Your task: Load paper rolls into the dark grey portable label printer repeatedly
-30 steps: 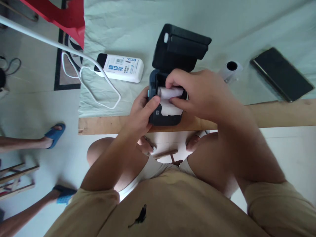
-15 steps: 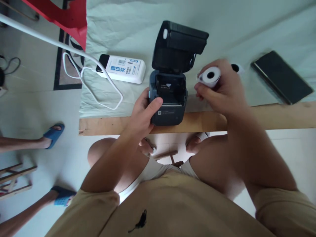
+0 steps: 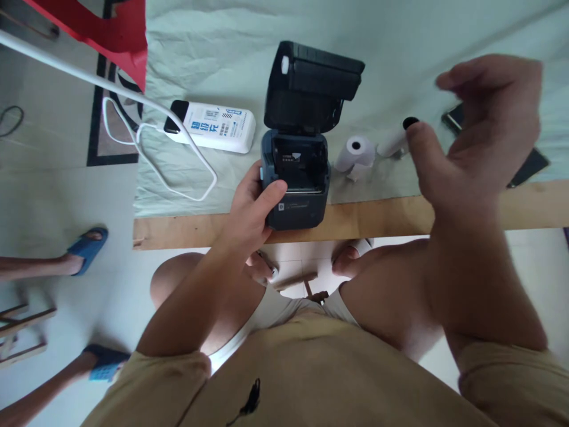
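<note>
A small dark label printer [image 3: 296,190] stands at the table's front edge with its lid [image 3: 311,83] tipped up and its paper bay bare. My left hand [image 3: 253,210] grips the printer's left front corner. A white paper roll [image 3: 355,153] lies on the pale cloth just right of the printer. A second white roll [image 3: 393,139] lies behind it. My right hand [image 3: 480,130] hovers above and to the right of both rolls, fingers spread, holding nothing.
A white power bank [image 3: 213,126] with a white cable [image 3: 178,178] lies left of the printer. A dark phone [image 3: 527,166] is partly hidden behind my right hand. Another person's feet in blue sandals [image 3: 86,249] stand on the floor at left. A red object [image 3: 115,35] sits top left.
My right hand lifted the paper roll out of the printer, carried it right, set it on the cloth and let go. My left hand stayed on the printer.
</note>
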`<action>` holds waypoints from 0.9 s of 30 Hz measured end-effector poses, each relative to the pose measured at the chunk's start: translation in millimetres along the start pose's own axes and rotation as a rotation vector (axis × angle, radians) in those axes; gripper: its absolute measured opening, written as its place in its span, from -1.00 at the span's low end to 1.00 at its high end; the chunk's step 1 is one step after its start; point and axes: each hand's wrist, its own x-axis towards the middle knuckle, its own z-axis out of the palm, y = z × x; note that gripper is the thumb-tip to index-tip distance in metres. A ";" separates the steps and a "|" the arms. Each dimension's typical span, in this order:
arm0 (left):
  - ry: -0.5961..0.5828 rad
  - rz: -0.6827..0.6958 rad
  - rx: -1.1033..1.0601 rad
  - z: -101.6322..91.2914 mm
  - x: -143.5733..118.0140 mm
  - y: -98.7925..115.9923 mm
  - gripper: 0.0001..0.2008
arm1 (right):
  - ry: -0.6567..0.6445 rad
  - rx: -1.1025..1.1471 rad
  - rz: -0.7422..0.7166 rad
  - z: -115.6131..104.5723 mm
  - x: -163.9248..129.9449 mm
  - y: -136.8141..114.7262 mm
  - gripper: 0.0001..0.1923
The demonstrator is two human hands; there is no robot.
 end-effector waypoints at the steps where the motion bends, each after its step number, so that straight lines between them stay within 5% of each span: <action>1: 0.000 -0.002 -0.002 0.1 0.0 -0.1 -0.52 | 0.010 -0.076 -0.037 -4.4 0.8 5.9 -0.55; 5: -0.004 -0.005 -0.006 -0.1 -0.1 -1.6 -0.53 | -0.173 -0.336 0.073 3.0 -1.0 39.1 -0.41; 9: 0.003 0.005 0.003 -0.5 -0.3 -3.0 -0.54 | -0.186 -0.373 0.118 13.1 -4.6 55.5 -0.40; 12: 0.008 0.009 0.010 -0.9 -0.3 -3.2 -0.54 | -0.160 -0.301 0.102 4.0 -3.3 39.7 -0.38; 17: 0.011 0.010 0.013 -0.6 0.9 -3.1 -0.54 | 0.151 0.014 -0.134 2.3 -2.2 -16.3 -0.54; 20: 0.017 0.009 0.022 0.3 1.4 -2.9 -0.50 | 0.052 0.178 -0.206 23.7 -5.0 -42.1 -0.72; 27: 0.012 -0.007 0.015 -0.2 -0.1 0.6 -0.47 | -0.139 -0.057 -0.222 59.1 0.3 -57.2 -0.71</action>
